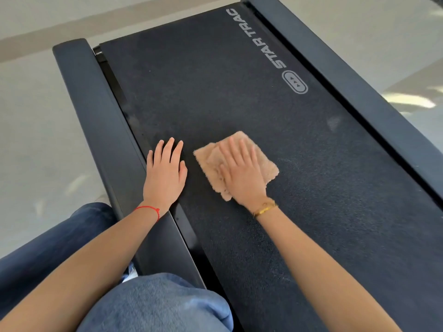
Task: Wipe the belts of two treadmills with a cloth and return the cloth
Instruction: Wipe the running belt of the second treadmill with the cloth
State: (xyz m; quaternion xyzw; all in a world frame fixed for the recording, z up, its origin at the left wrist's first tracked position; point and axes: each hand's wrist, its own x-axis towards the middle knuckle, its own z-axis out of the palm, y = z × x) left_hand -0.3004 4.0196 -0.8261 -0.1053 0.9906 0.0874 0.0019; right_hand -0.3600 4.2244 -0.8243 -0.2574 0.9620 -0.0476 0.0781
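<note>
Pressing cloth [242,161] flat-fingered with right hand [242,173] mid-belt [239,92]; left hand [165,171] flat, holding nothing, at belt's left edge.

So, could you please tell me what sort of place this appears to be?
Most likely a gym or fitness room. A treadmill belt printed with the STAR TRAC logo fills the view, dark side rails run along it, and it stands on a pale, glossy floor. The right hand presses a cloth onto the belt.
</note>
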